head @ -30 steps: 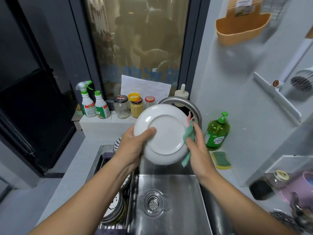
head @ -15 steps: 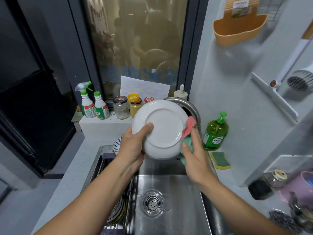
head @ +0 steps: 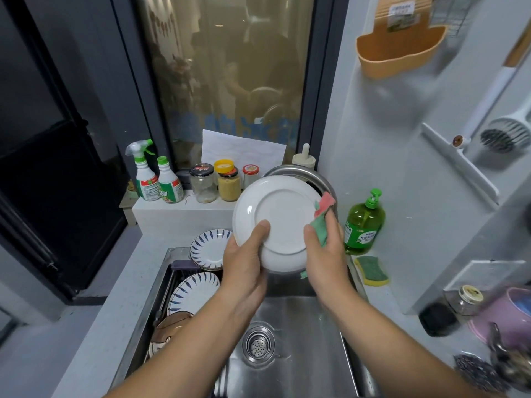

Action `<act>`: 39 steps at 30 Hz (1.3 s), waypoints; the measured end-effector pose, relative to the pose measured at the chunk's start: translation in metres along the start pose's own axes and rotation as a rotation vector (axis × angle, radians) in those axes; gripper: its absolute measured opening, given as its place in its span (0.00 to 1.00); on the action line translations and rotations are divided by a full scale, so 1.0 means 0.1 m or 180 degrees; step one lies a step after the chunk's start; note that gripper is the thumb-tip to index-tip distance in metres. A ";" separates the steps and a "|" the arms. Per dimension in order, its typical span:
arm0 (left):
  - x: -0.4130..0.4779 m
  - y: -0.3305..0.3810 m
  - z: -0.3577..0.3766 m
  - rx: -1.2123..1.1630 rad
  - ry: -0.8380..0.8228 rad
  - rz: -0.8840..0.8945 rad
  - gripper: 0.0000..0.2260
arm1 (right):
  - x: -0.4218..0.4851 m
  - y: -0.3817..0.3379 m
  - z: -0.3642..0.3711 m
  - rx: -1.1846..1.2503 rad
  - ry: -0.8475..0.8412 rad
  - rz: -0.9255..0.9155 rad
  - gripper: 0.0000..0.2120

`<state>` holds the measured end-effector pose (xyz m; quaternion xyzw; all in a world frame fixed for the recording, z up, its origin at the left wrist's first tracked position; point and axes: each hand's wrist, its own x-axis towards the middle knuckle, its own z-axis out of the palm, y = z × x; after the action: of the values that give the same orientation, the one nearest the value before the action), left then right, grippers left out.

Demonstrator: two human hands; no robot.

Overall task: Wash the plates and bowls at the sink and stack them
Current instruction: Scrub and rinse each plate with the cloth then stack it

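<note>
A white plate (head: 283, 216) is held upright above the steel sink (head: 304, 354), its underside facing me. My left hand (head: 244, 262) grips its lower left rim, thumb on the back. My right hand (head: 326, 254) grips the right rim with a green and pink cloth (head: 323, 216) pressed against the plate. Blue-patterned plates (head: 208, 248) and other dishes (head: 189, 294) stand in a rack in the sink's left part. The plate's front face is hidden.
The curved faucet (head: 301, 172) rises just behind the plate. A green soap bottle (head: 364, 225) and a yellow-green sponge (head: 372, 270) sit on the right counter. Spray bottles (head: 149, 176) and jars (head: 227, 182) line the back ledge. A purple pot (head: 505, 317) stands at far right.
My right hand and the cloth have slid along the plate's right rim while the plate turned slightly in my left hand. The view has shifted, showing more of the rack.
</note>
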<state>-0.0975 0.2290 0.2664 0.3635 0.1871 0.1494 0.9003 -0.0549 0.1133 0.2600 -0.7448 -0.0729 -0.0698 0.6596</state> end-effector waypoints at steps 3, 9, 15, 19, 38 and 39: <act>-0.04 0.03 -0.07 -0.0026 -0.0358 -0.0365 0.16 | 0.13 -0.13 -0.18 0.0053 -0.0190 0.0009 0.23; 0.22 0.41 -0.24 0.1260 -0.0890 -0.0634 0.29 | 0.39 -0.52 -0.56 -0.0564 -0.1411 -0.0314 0.24; 0.29 0.37 -0.21 0.1545 -0.1230 -0.0680 0.23 | 0.54 -0.57 -0.58 -0.1219 -0.2125 -0.0526 0.24; 0.24 0.22 -0.23 0.1244 -0.0795 -0.0515 0.22 | 0.33 -0.19 -0.44 -0.1894 -0.1439 -0.1226 0.23; 0.22 0.20 -0.01 -0.0378 0.0049 -0.0813 0.14 | -0.36 0.21 0.03 -0.2776 -0.0796 -0.2216 0.29; 0.19 0.22 0.00 -0.0365 0.0011 -0.0908 0.11 | -0.44 0.24 0.05 -0.2901 -0.0874 -0.2310 0.29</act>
<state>-0.0833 0.2522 0.2776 0.2810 0.2295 0.0311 0.9314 -0.0928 0.1150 0.2277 -0.8824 -0.3701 -0.2179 0.1921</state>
